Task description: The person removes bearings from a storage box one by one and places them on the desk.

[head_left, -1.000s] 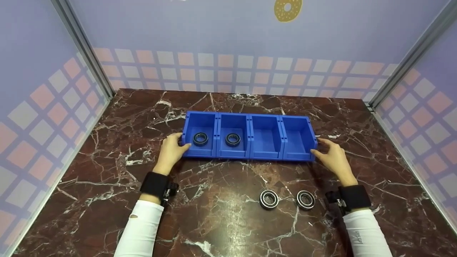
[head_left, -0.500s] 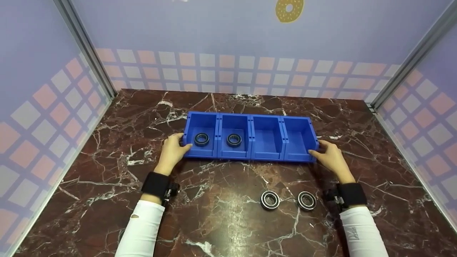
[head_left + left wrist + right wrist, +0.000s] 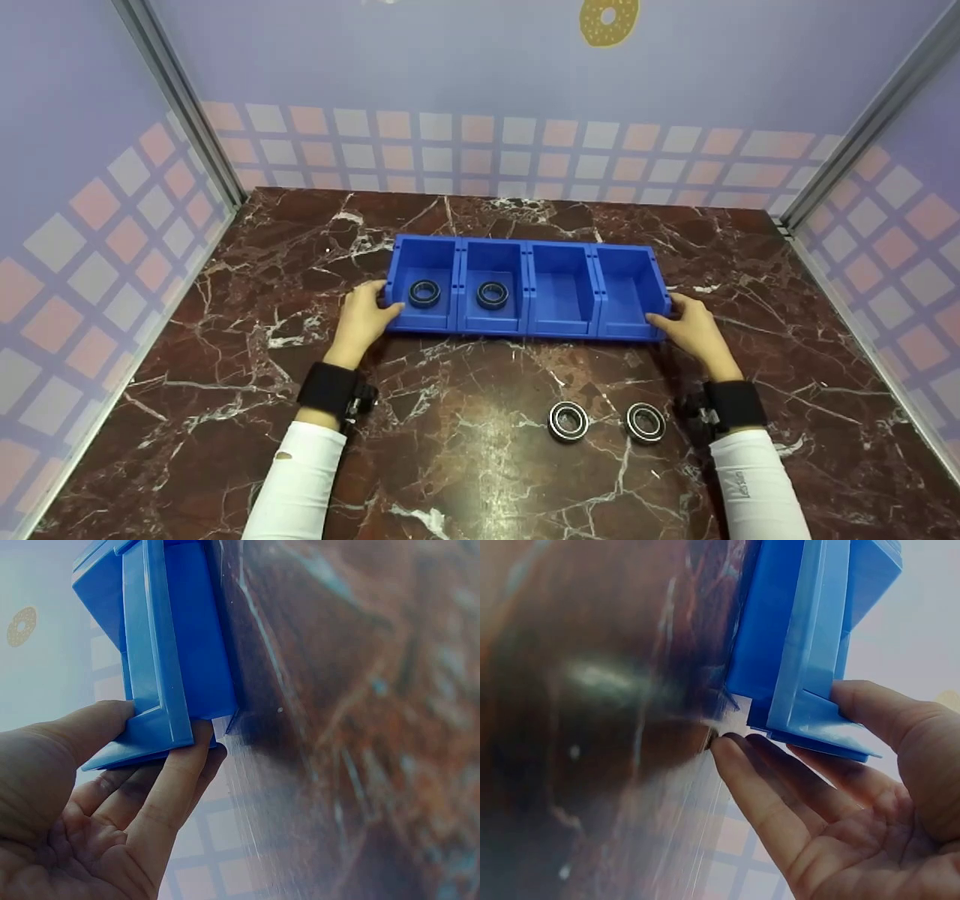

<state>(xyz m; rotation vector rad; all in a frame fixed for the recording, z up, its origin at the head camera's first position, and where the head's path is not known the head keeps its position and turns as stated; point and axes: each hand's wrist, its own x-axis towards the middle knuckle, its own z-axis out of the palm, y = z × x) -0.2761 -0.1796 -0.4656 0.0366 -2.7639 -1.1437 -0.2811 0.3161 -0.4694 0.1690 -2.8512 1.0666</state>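
A row of joined blue storage bins (image 3: 491, 325) stands on the table, with several compartments side by side. My left hand (image 3: 363, 319) grips its left end; in the left wrist view the thumb (image 3: 105, 720) lies over the side wall and the fingers are outside. At the right end my right hand (image 3: 694, 328) pinches the wall, its thumb (image 3: 870, 705) inside and its other fingers outside. One ball bearing (image 3: 424, 294) lies in the leftmost compartment, another bearing (image 3: 492, 295) in the compartment beside it. The two compartments on the right hold nothing visible.
Two more bearings, a left one (image 3: 568, 421) and a right one (image 3: 645, 423), lie flat on the dark marbled table (image 3: 450, 465), in front of the bins' right half. Patterned wall panels (image 3: 495, 150) enclose the back and sides.
The right wrist and forearm have shifted slightly left, the right thumb a little farther over the bin's edge. Bins and bearings keep their places; the whole view has shifted slightly.
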